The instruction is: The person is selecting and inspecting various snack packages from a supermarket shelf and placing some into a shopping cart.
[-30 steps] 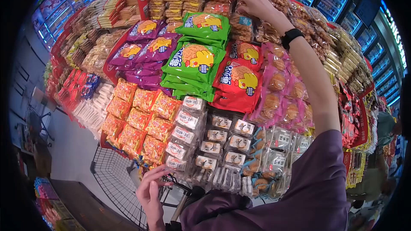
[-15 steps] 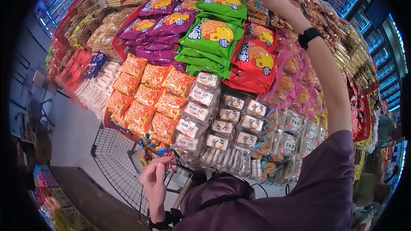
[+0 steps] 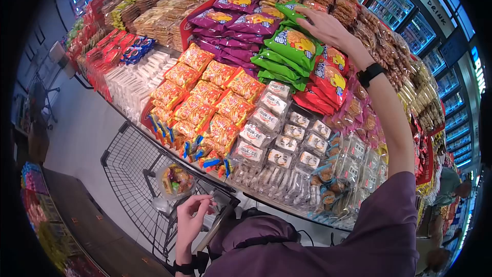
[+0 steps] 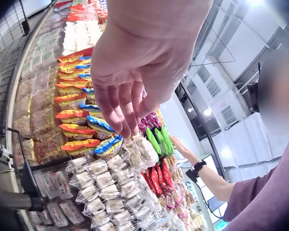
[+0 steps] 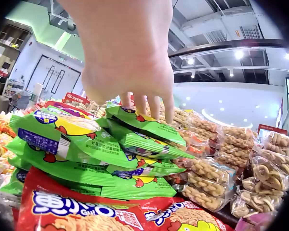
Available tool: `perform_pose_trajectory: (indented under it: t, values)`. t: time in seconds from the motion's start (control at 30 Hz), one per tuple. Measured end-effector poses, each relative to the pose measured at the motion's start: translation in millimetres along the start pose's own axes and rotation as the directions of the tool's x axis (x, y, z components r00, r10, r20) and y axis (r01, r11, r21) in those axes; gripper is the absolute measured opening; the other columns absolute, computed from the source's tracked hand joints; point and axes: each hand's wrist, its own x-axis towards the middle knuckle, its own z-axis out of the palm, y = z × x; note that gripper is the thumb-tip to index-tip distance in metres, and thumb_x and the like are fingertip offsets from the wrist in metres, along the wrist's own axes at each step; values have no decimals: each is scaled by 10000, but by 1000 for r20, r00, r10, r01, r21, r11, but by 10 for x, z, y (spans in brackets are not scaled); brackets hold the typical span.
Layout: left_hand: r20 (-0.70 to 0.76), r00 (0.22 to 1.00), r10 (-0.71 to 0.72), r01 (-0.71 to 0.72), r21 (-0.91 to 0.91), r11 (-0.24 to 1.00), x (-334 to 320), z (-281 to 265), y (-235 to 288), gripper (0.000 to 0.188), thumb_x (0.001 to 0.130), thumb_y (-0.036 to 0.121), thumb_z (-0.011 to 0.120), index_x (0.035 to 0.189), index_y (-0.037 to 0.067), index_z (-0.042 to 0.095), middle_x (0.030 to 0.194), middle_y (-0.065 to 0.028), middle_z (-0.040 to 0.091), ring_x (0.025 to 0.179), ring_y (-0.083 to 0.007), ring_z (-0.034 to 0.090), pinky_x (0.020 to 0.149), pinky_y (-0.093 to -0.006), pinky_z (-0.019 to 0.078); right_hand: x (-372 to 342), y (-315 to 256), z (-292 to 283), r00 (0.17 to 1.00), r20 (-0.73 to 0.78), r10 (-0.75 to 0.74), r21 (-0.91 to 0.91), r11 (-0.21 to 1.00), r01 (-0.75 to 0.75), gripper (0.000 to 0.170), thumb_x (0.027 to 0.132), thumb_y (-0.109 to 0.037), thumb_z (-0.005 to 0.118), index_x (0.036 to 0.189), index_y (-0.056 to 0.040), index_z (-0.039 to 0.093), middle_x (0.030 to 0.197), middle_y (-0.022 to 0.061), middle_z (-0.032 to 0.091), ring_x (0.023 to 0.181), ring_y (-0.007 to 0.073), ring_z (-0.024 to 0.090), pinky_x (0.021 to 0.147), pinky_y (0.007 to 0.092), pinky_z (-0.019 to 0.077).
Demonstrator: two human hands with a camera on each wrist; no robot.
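My right hand (image 3: pixel 328 28) reaches over the stacked green snack packs (image 3: pixel 289 46) printed with a yellow chick. In the right wrist view, its fingers extend down onto the rear green pack (image 5: pixel 144 124), fingertips right at its upper surface. Purple packs (image 3: pixel 251 23) lie to the left of the green stack and red ones (image 3: pixel 328 79) to its right. Low in front, my left hand (image 3: pixel 190 220) hangs loosely curled over the shopping cart (image 3: pixel 120 169), holding nothing. The left wrist view shows that hand (image 4: pixel 135 62) in front of the orange snack bags (image 4: pixel 72 101).
Orange snack packs (image 3: pixel 205 92) and white-labelled packs (image 3: pixel 253 136) cover the display's near side. Bagged twisted snacks (image 5: pixel 207 178) stand right of the green stack. A clear tub (image 3: pixel 177 180) of colourful items sits in the cart. Drink coolers (image 3: pixel 392 2) line the back right.
My right hand has left the bagged twisted snacks at the back and come down to the green packs. The head view has turned left. My left hand stays low over the cart.
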Motion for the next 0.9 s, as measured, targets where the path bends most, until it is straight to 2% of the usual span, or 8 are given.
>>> perform_pose_trajectory:
  t: [0.1,0.23,0.37,0.5,0.53,0.67,0.8,0.9]
  values:
    - [-37,999,6,-6,-8,1000,-120,-157,-120,169,956,74,552,1052,-33,639,860,-97,690,713,-124,648,657,-247,509,34,-76,-46,999,43,10,-81,997,-7,531,939,-425,502,1351,-93,452,1270,208,570,1151,364,554,980,430,441]
    - [-94,995,15,-8,65,998,-214,-357,-248,171,962,77,536,1041,-29,645,849,-84,687,693,-113,637,639,-237,498,6,32,-145,983,171,63,92,993,-80,555,894,-310,586,1392,-124,429,1228,198,600,1129,364,572,984,420,443]
    - [-107,993,48,-4,383,924,-220,-556,-581,170,919,94,581,1023,-14,660,830,-125,706,653,-142,666,641,-263,508,-26,243,51,998,54,-27,206,978,15,580,868,-223,610,1408,-147,413,1279,201,565,1164,347,556,1024,403,418]
    - [115,992,-44,-39,637,770,-286,-720,-988,328,924,291,603,1022,-18,654,872,-169,688,771,-287,683,704,-369,525,-30,-37,-40,986,130,109,234,962,-137,580,914,-288,593,1407,-63,386,1369,201,491,1249,347,490,1067,399,375]
    - [164,978,-130,-5,641,767,-309,-749,-1045,422,909,387,606,1027,-15,658,913,-183,689,832,-328,674,743,-401,522,-60,-143,-37,995,-2,101,137,986,-100,588,932,-361,577,1382,-25,402,1381,196,476,1260,349,475,1073,405,362]
    - [321,927,-194,-50,617,786,-355,-737,-1325,487,865,445,646,1085,11,650,953,-200,683,875,-360,662,773,-415,521,68,-461,-169,988,-126,-90,12,996,92,544,933,-396,564,1318,-23,477,1276,224,555,1179,371,530,1008,429,410]
    - [384,910,-154,-204,741,640,-357,-671,-1510,498,811,429,699,1108,32,647,947,-208,677,904,-378,645,791,-432,514,538,-821,-137,999,6,-52,27,998,52,507,915,-392,580,1249,-16,517,1105,235,635,1045,392,604,894,463,473]
    - [378,899,-220,-155,746,647,-314,-669,-1497,489,796,411,715,1104,37,652,937,-207,678,906,-376,645,791,-433,512,1024,-903,86,997,43,-69,-55,996,71,485,900,-377,591,1214,-13,526,1057,233,652,990,397,625,849,480,493]
